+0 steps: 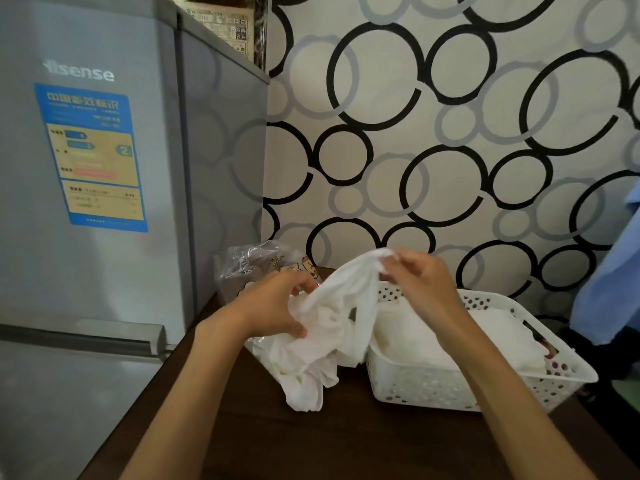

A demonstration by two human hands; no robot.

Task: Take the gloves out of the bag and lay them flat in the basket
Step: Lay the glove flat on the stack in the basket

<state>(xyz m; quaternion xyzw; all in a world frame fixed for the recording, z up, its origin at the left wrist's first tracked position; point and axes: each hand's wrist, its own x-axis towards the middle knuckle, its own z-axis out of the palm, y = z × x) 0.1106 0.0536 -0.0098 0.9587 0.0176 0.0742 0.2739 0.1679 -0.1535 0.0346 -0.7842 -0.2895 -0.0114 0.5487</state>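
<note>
Both hands are up over a dark wood table [381,441], working a bunch of white gloves [332,323]. The left hand [280,306] grips the crumpled lower part of the bunch, fingers curled over the top of the fabric and thumb tucked under it. The right hand [420,278] is raised higher and pinches the top end of one glove between thumb and fingertips, so the fabric stretches on a slant between the two hands. The rest of the bunch hangs down and lies on the table, just left of the basket [519,386] (exact glove count cannot be told, it is all one white tangle).

The basket is white plastic with rows of holes in its walls and sits on the table's right side. White folded fabric [485,337] already lies inside it, fairly flat; something red-patterned peeks out at its far right corner, too small to tell.

The bag [252,268] is clear crinkly plastic with cartoon print, standing behind the left hand, against the fridge side. The held gloves are out of it, between bag and basket.

Grey fridge [97,168] on the left with a blue and yellow label [93,157]. Wallpaper [450,133] with black and grey rings behind. Blue cloth [613,271] at the right edge.
</note>
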